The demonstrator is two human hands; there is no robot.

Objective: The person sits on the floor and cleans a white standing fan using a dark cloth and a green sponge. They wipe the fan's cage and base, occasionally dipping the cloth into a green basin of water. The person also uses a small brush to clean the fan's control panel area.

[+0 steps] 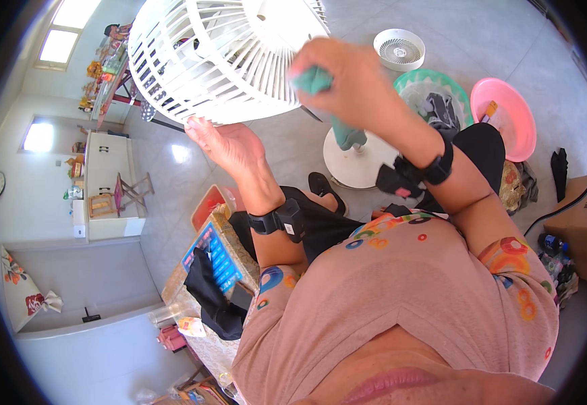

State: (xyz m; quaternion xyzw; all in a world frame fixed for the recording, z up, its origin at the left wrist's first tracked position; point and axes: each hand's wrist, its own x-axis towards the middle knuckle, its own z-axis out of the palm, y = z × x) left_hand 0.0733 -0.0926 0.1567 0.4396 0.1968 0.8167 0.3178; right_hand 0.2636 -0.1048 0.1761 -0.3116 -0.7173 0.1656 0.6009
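A white plastic fan grille (pixel 212 66) fills the top of the view, its ribs curving around the fan housing. My left hand (pixel 233 147) is at the grille's lower rim, gripping it with the palm turned up; some fingers are hidden behind it. Bunched in my right hand (pixel 349 81) is a green cloth (pixel 344 134), which hangs down below the fist. That hand is blurred and close to the grille's right side. Beneath it stands a round white fan base (pixel 357 164), with its pole mostly covered by the cloth.
On the tiled floor are a round white slotted cover (pixel 400 49), a green basin (pixel 410 78) holding dark cloth, and a pink basin (pixel 518 121) with a brush. A covered table (pixel 177 283) stands at my left. A cardboard box (pixel 572 223) and black cable (pixel 567 202) lie at right.
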